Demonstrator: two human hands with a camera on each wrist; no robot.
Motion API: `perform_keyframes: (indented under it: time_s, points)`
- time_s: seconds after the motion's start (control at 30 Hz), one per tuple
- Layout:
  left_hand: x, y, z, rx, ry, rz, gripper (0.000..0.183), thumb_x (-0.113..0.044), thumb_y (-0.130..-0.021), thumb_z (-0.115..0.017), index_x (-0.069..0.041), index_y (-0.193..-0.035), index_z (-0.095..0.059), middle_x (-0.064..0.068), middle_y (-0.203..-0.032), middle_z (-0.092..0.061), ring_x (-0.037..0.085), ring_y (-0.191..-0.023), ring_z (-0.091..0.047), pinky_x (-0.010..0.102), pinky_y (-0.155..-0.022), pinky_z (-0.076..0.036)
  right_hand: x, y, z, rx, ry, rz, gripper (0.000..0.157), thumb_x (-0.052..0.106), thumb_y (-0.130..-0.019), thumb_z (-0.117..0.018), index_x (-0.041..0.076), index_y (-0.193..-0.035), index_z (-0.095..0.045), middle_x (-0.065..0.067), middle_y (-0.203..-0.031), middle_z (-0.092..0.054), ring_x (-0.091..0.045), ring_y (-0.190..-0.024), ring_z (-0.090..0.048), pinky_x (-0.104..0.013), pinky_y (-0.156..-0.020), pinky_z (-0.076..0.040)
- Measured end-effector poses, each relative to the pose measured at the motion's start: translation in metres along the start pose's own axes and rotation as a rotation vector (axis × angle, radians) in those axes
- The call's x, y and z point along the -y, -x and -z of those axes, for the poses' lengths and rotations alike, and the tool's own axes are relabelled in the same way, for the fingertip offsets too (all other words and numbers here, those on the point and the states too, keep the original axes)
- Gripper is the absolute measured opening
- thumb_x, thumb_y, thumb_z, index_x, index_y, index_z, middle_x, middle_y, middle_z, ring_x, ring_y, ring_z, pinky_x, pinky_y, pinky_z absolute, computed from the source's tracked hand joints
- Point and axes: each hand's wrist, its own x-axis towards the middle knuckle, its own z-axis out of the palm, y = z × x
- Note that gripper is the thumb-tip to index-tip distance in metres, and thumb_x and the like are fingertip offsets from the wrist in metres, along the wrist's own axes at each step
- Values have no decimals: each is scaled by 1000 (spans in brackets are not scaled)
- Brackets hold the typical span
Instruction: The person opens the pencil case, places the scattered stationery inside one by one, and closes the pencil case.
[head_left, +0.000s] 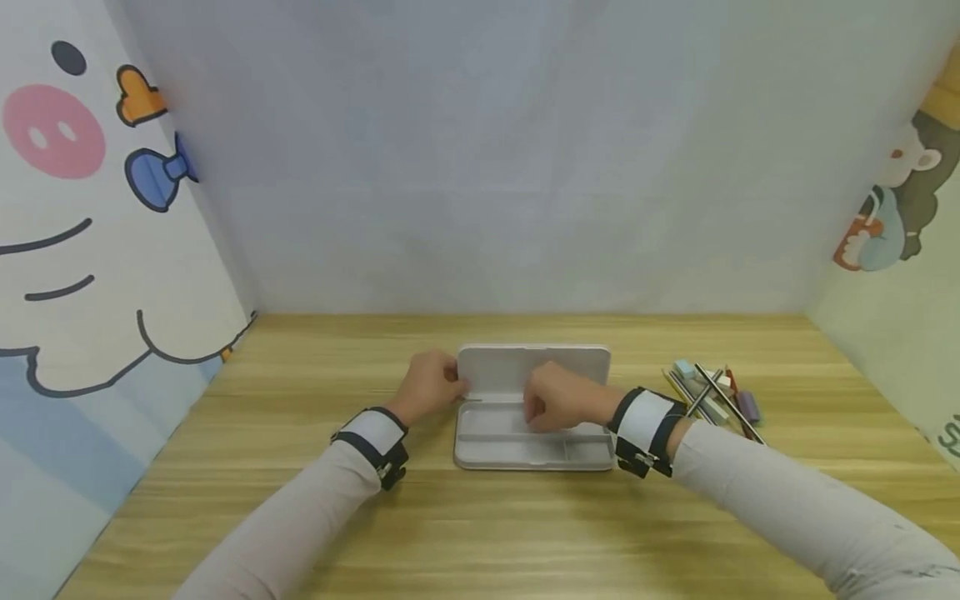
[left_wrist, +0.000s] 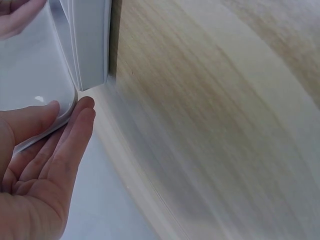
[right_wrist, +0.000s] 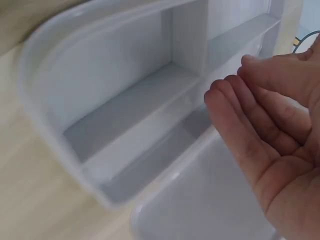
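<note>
A pale grey pencil case (head_left: 498, 452) lies unfolded on the table, its lid (head_left: 483, 367) leaning up at the back. My left hand (head_left: 429, 387) pinches the lid's left edge near the hinge; in the left wrist view the thumb is on the inner face and the fingers are behind the rim. Over the case's tray is my right hand (head_left: 558, 398). The right wrist view shows its fingers (right_wrist: 235, 115) loosely bent, thumb close to the fingertips, with nothing visible between them. Dividers (right_wrist: 187, 45) part the tray into compartments.
Right of the case lies a pile of stationery: pencils (head_left: 678, 387), crossed metallic sticks (head_left: 705, 396), a light blue block (head_left: 684, 368) and a purple block (head_left: 747, 407). The right forearm passes just in front of it. A pale backdrop (head_left: 480, 167) stands behind the wooden table (head_left: 337, 508).
</note>
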Motion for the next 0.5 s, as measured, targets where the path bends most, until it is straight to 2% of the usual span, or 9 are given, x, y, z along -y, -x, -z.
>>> perform_keyframes:
  time_s: [0.23,0.5]
  points:
    - [1,3,2,-12,-15,-11,8,-8,-75,-67,-1,-78,-67,7,-68,-66,11,-56,-56,27,-55,-49,-8,35,25,-35,-16,-40,6,10,-70,-71,12,-68,-67,5,-64,-62,-2,-57,-51,-21,-55,-47]
    - [1,1,1,4,4,-5,10,-8,-75,-65,-1,-81,-68,8,-71,-67,11,-58,-57,27,-57,-50,-35,88,68,-72,2,-193,5,19,-73,-72,15,-73,-67,7,-68,-63,-3,-62,-55,-27,-60,-49]
